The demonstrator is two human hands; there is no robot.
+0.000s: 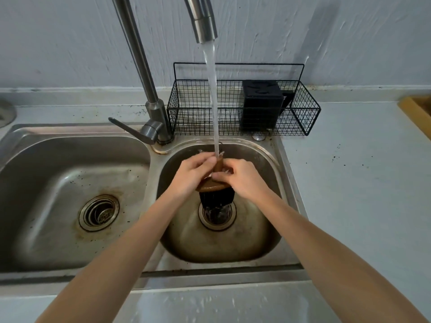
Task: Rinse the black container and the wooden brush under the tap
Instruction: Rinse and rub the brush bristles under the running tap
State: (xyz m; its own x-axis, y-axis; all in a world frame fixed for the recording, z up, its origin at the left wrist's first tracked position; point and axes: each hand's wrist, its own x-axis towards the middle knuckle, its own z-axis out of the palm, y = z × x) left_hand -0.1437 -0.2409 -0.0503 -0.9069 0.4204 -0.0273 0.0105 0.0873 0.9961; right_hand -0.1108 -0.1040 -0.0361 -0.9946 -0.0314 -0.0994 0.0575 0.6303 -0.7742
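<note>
The wooden brush [215, 188] hangs bristles-down over the drain of the right sink basin [263, 164], its brown handle pointing up into the running stream from the tap [205, 26]. My left hand [193, 176] grips the handle from the left, and my right hand [242, 178] holds it from the right with fingers across the wooden disc. Black bristles show below the disc. The black container [261, 104] stands in the wire basket [300, 117] behind the sink, apart from both hands.
A larger left sink basin [46, 171] with its own drain lies beside the right one. The tap lever [130, 130] points left at the tap's base. White counter [361, 171] stretches right, with a wooden edge [417, 113] at far right.
</note>
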